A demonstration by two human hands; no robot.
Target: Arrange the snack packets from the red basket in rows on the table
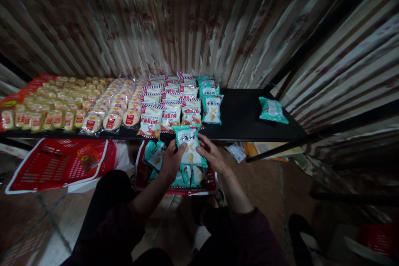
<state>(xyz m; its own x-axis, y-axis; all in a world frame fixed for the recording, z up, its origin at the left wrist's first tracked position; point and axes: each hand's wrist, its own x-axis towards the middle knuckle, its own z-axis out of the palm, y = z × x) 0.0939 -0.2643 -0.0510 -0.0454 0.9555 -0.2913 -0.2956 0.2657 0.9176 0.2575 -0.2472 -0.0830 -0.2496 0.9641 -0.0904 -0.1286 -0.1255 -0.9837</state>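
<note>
Between my two hands is a teal and white snack bag (190,149), its printed face turned up toward me. My left hand (173,160) grips its left side, thumb on the front, and my right hand (212,156) grips the right side the same way. Beneath it sits a red basket (212,183) with several more teal bags (179,178) inside, partly hidden by my hands. On the black shelf (240,112) ahead stands a column of matching teal bags (212,110). Left of that column are rows of white and red snack bags (171,117).
A lone teal bag (273,110) lies on the shelf's right part. Wrapped round crackers (112,121) and small yellow wrapped cakes (57,119) fill the left. A second red basket (52,166) holds an orange packet (89,158). Striped sheeting (174,20) hangs behind the shelf.
</note>
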